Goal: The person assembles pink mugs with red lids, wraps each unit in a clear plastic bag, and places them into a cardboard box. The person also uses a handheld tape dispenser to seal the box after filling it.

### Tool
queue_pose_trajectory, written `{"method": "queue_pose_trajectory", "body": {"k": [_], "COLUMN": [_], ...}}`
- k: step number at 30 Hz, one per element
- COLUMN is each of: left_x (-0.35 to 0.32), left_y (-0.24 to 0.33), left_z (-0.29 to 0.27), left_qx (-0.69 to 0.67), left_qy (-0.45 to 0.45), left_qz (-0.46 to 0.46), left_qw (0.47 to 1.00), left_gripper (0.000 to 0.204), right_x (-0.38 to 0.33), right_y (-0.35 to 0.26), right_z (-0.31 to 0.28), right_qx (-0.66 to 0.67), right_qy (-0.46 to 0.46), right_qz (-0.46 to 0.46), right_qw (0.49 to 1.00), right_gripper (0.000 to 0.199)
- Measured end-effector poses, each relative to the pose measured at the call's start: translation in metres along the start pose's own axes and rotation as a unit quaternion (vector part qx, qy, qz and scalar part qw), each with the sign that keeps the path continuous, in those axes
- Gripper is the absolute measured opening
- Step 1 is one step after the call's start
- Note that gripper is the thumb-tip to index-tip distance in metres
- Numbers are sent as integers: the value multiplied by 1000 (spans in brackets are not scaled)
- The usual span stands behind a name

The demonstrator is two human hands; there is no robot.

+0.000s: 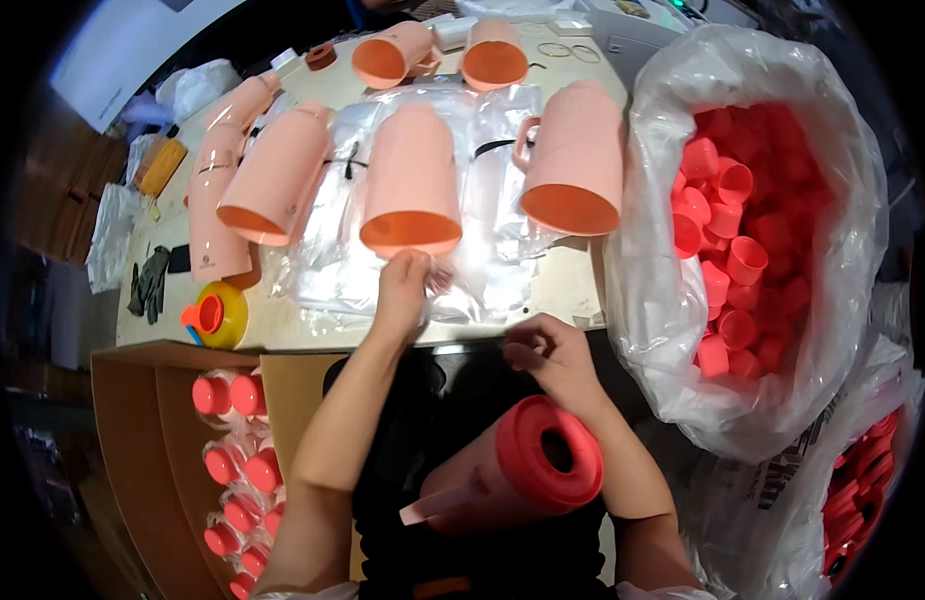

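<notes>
Left hand [402, 290] pinches a clear plastic bag [452, 285] at the table's [572, 290] near edge, below a salmon jug [410, 180]; right hand [547, 355] curled, contents indeterminate, beside the red-lidded jug [512, 475] on the lap; little free room between jugs.

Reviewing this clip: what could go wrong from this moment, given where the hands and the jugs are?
1. The red-lidded jug lies tilted on the lap with neither hand on it; it may roll off.
2. The left hand pinches a clear plastic bag from a slippery pile under the salmon jug lying on its side; pulling could shift or roll that jug.
3. The right hand hovers at the table edge, holding nothing visible.
</notes>
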State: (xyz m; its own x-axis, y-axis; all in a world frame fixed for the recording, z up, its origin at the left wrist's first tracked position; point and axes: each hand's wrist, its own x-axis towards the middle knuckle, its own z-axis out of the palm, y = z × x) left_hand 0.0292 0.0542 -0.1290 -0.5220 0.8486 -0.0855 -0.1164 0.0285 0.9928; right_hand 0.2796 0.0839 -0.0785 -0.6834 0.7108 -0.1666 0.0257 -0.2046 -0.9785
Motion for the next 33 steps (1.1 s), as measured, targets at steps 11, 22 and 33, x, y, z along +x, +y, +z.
{"method": "queue_pose_trajectory", "body": {"k": [11,22,33], "left_x": [-111,-120,-22], "left_y": [46,51,68], "left_z": [62,64,9], "left_qx": [-67,-232,-28], "left_qy": [-57,-23,170], "left_qz": [7,-52,40], "left_qw": [996,971,984], "left_gripper": [25,22,12], "right_x": [-7,-4,-5], "right_y": [-8,20,19], "right_z": [6,0,-1], "right_qx": [70,208,350], "right_qy": [-11,108,155], "right_qz": [-70,-151,-150], "right_qw": [995,960,911], "right_gripper": [15,8,13]}}
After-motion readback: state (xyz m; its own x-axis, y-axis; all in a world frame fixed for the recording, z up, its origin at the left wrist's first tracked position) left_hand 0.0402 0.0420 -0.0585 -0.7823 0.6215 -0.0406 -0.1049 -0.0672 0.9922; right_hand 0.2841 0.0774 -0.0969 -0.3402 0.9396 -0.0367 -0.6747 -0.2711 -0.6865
